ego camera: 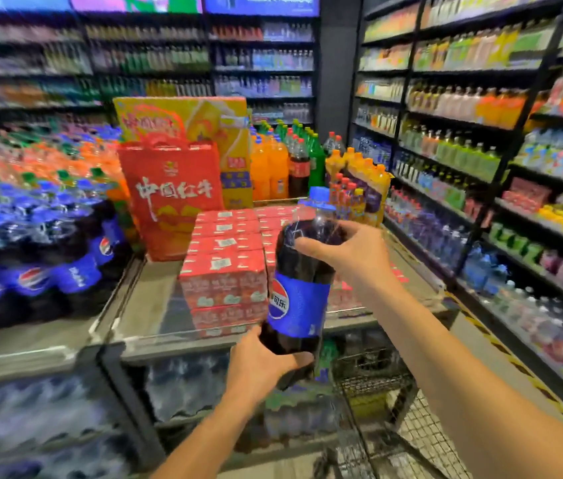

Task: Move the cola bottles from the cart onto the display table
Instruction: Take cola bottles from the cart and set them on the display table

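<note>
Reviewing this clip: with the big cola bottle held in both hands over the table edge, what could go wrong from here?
1. The large dark cola bottle with the blue label is carried tilted, the left hand under its base and the right hand at its shoulder; it might slip.
2. The stacked red drink cartons stand right behind it and could be knocked.
3. The bare strip of the grey display table looks narrow, so the bottle may end up near the edge.
</note>
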`<control>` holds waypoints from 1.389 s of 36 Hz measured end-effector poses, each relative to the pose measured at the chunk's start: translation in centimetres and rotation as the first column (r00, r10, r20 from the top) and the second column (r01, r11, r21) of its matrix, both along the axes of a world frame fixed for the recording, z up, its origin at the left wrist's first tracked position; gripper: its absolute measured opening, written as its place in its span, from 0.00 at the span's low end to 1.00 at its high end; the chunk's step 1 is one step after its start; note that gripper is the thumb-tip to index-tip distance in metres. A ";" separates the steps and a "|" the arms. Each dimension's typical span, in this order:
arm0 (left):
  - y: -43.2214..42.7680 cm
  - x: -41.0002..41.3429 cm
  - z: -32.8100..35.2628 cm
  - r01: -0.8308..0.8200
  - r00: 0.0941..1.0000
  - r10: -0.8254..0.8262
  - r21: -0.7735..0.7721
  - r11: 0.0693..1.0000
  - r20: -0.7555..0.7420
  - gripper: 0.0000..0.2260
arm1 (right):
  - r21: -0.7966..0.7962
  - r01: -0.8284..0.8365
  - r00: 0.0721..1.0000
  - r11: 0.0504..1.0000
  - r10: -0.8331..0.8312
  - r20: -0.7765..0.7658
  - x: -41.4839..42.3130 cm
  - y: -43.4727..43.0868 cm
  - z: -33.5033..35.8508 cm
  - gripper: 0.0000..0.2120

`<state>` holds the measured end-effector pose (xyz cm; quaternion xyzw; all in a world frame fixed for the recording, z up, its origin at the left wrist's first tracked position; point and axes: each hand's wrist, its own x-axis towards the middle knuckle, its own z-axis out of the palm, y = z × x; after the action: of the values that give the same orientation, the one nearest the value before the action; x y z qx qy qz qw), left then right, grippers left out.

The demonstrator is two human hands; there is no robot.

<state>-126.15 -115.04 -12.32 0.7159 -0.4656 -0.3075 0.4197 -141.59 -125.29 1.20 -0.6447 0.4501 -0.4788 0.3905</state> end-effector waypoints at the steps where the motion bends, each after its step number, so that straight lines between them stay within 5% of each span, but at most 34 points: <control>1: 0.5 0.9 0.1 -0.025 1.000 0.025 -0.003 1.000 -0.002 0.27 | -0.003 -0.026 1.000 1.000 0.026 0.008 1.3 0.1 0.0 0.29; 10: 6.2 10.4 0.0 -0.212 0.977 0.211 -0.028 0.977 -0.040 0.27 | -0.007 -0.207 0.978 0.978 0.207 0.009 13.2 3.7 0.2 0.27; 14: 9.3 14.9 0.1 -0.283 0.958 0.281 -0.043 0.958 -0.050 0.25 | -0.006 -0.280 0.960 0.960 0.280 0.024 18.6 6.4 0.5 0.18; 18: 12.9 19.7 -0.9 -0.343 0.937 0.337 -0.058 0.937 -0.096 0.35 | -0.018 -0.350 0.937 0.937 0.350 0.018 24.2 8.9 0.1 0.21; 24: 18.0 25.7 -1.0 -0.428 0.903 0.423 -0.073 0.901 -0.080 0.32 | -0.018 -0.448 0.893 0.894 0.448 0.033 31.5 12.7 -0.7 0.24; 33: 22.6 32.3 -1.7 -0.608 0.794 0.607 -0.036 0.793 -0.040 0.28 | -0.002 -0.623 0.782 0.782 0.623 0.012 41.3 16.0 -1.1 0.16; 50: 18.8 42.4 -2.2 -0.809 0.587 0.804 -0.058 0.584 -0.098 0.30 | 0.012 -0.846 0.533 0.534 0.845 -0.044 56.5 10.8 -1.3 0.17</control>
<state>-83.72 -96.28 -14.56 0.8185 -0.0915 -0.0828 0.5612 -85.10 -114.47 -0.06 -0.7944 0.0890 -0.2186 0.5597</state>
